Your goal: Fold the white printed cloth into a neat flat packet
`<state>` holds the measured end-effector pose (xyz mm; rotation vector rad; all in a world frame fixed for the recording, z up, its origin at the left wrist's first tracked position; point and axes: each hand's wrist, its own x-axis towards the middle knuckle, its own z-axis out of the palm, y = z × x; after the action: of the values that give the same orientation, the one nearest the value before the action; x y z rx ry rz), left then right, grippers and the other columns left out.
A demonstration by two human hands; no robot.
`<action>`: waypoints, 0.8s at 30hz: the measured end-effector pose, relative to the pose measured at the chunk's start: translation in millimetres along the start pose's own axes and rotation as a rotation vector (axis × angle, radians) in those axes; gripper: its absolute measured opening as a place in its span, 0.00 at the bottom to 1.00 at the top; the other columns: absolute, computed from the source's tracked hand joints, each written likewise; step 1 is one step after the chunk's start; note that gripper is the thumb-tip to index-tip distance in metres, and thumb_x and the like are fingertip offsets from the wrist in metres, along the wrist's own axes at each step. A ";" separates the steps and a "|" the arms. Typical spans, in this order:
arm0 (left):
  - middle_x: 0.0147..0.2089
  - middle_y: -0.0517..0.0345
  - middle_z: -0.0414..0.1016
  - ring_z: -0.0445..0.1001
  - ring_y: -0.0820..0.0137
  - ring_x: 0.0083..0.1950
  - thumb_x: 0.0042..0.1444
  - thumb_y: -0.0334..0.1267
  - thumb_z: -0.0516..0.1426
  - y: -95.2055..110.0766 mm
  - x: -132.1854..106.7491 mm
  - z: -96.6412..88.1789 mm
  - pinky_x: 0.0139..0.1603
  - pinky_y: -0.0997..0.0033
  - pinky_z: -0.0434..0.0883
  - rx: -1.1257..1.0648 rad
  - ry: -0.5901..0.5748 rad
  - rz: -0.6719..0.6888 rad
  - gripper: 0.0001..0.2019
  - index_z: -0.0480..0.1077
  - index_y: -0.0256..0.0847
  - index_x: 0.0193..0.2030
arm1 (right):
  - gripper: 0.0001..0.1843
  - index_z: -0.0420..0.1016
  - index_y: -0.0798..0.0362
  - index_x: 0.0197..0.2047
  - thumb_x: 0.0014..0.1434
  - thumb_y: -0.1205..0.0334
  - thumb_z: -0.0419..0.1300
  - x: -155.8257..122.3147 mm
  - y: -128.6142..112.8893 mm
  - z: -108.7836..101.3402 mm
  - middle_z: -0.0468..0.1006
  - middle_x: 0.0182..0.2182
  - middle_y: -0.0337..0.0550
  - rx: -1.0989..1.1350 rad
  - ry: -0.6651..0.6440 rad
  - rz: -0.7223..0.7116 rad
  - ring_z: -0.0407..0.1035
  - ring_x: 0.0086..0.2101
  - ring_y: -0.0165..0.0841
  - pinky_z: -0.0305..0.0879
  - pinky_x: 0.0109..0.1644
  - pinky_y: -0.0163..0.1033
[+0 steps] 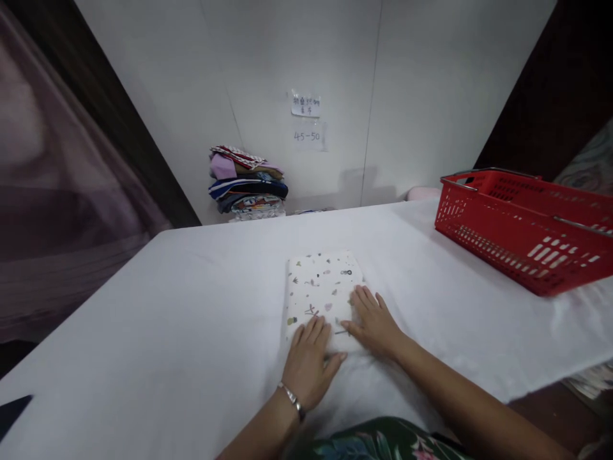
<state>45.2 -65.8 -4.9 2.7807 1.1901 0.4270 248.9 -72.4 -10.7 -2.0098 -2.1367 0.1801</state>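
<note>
A white cloth with small scattered prints (318,287) lies folded into a neat rectangle on the white-covered table (205,319). My left hand (310,364) rests flat on its near left edge, fingers stretched forward and thumb out to the right. On the right edge lies my right hand (376,322), palm down with its fingers extended and thumb pointing left. Neither hand grasps anything; both touch the folded cloth from above. The cloth's underside and part of its near edge are hidden.
A red plastic basket (507,233) with metal handles stands at the table's right. Behind the far edge rises a stack of folded fabrics (249,182). Paper signs (306,105) hang on the white wall. A dark blue corner of something (13,412) shows at lower left.
</note>
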 end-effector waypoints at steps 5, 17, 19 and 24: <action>0.66 0.46 0.50 0.44 0.57 0.67 0.57 0.53 0.45 -25.1 39.0 -10.3 0.63 0.47 0.46 0.054 0.035 -0.175 0.29 0.58 0.37 0.60 | 0.45 0.45 0.64 0.65 0.57 0.36 0.37 31.4 -1.0 -8.9 0.40 0.64 0.56 -0.036 0.026 0.009 0.31 0.63 0.44 0.30 0.62 0.52; 0.67 0.45 0.46 0.44 0.57 0.67 0.57 0.56 0.42 -52.7 51.2 5.2 0.60 0.48 0.50 -0.069 -0.101 -0.351 0.31 0.53 0.39 0.62 | 0.45 0.44 0.62 0.65 0.57 0.35 0.35 51.1 7.8 -5.3 0.40 0.64 0.54 -0.006 -0.024 0.050 0.31 0.63 0.43 0.29 0.62 0.52; 0.67 0.46 0.44 0.42 0.57 0.67 0.57 0.55 0.42 -55.0 72.8 -3.9 0.61 0.48 0.47 -0.041 -0.078 -0.346 0.31 0.52 0.38 0.62 | 0.45 0.44 0.63 0.65 0.57 0.35 0.35 70.8 3.6 -12.6 0.39 0.65 0.54 -0.018 -0.012 0.031 0.29 0.63 0.42 0.28 0.63 0.50; 0.68 0.48 0.40 0.37 0.59 0.68 0.57 0.53 0.42 -77.0 134.8 -1.9 0.64 0.51 0.40 0.029 -0.121 -0.355 0.31 0.52 0.37 0.63 | 0.44 0.45 0.66 0.64 0.58 0.37 0.36 129.1 11.7 -10.5 0.40 0.64 0.57 -0.029 -0.035 0.088 0.32 0.63 0.43 0.31 0.62 0.50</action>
<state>79.7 84.6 12.2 2.4975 1.6239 0.2071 255.8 56.6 5.1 -2.1342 -2.0844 0.2008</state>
